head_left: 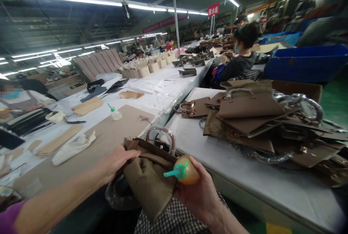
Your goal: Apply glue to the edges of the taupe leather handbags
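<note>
My left hand (115,163) grips the upper edge of a brown leather handbag (148,176) that rests in my lap, its plastic-wrapped handle (163,136) standing up behind it. My right hand (199,194) is closed round a small yellowish squeeze bottle (187,170) with a teal nozzle. The nozzle points left, at the bag's folded flap. A checked cloth (174,219) lies under the bag on my lap.
A heap of brown bag parts and wrapped handles (272,121) covers the white table (217,154) on the right. On the long bench to the left lie a second squeeze bottle (115,112), leather strips (87,105) and white cloths (72,147). Other people sit further along both sides.
</note>
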Demonstrator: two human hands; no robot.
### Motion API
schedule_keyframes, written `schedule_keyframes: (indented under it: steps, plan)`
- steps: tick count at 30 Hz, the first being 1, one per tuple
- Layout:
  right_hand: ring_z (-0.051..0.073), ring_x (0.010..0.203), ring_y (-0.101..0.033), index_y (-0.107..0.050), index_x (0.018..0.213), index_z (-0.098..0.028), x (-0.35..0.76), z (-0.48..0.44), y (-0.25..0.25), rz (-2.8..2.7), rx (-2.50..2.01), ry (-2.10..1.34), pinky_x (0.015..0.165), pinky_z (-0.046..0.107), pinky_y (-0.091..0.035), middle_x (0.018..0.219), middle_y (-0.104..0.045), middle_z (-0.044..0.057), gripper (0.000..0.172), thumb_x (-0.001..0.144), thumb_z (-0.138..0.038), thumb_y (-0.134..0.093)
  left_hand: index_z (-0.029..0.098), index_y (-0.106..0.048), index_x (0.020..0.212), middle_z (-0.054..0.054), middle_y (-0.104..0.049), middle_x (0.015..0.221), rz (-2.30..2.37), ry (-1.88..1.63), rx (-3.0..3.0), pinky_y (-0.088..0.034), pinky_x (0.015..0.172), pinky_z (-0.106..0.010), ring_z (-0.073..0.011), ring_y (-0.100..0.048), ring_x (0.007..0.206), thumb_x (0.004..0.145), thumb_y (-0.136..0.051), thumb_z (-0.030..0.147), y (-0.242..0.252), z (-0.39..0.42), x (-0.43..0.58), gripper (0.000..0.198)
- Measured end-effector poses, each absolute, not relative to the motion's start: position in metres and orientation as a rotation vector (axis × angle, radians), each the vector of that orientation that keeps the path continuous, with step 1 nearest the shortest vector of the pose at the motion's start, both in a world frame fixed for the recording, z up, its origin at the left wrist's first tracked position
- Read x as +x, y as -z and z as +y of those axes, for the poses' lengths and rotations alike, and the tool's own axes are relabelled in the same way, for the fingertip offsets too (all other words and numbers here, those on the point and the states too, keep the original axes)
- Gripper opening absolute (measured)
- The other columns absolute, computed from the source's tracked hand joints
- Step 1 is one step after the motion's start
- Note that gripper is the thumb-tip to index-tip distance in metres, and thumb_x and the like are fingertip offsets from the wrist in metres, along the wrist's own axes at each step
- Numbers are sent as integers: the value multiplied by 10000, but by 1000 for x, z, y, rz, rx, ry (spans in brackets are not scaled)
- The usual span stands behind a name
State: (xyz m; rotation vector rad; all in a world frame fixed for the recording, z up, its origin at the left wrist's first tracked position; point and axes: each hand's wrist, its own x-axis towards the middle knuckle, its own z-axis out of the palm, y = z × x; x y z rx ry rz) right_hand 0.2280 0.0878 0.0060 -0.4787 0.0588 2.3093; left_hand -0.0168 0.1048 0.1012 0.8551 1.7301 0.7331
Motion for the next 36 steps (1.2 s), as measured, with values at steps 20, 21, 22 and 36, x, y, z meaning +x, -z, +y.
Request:
schedule_keyframes:
  steps: [20, 21, 22, 36]
  plan:
    - [211, 695, -720, -735, 1017, -91, 222, 89, -35, 72, -637, -2372, 704, 311, -555, 821, -790, 112, 400, 984, -449, -560, 177, -504, 1449, -142, -765, 1274, 937, 92, 3161, 284, 1220, -609, -340, -703, 1215, 833, -568, 45, -95, 52, -4, 633]
    - [215, 717, -724, -737, 1024, -85, 222, 88, -33, 76, -607, -2382, 716, 316, -560, 846, -793, 122, 414, 974, -461, -571, 188, -586, 1325, -152, -777, 1223, 904, 13, 3196, 173, 1258, -670, -348, -727, 1159, 824, -541, 27, -92, 56, -2, 528]
    - [215, 726, -725, -740, 1017, -82, 221, 87, -31, 75, -571, -2393, 719, 318, -564, 852, -792, 124, 417, 961, -466, -586, 210, -623, 1206, -164, -764, 1234, 891, -76, 3151, -28, 1292, -699, -348, -728, 1154, 805, -535, 33, -90, 61, -3, 447]
    - [253, 813, -716, -740, 978, -93, 235, 76, 0, -9, -275, -2414, 769, 480, -638, 927, -751, 96, 407, 893, -489, -701, 329, -461, 1325, 10, -654, 1253, 1073, -97, 2318, -540, 955, -335, -220, -642, 1117, 733, -822, 38, -65, 101, -18, 752]
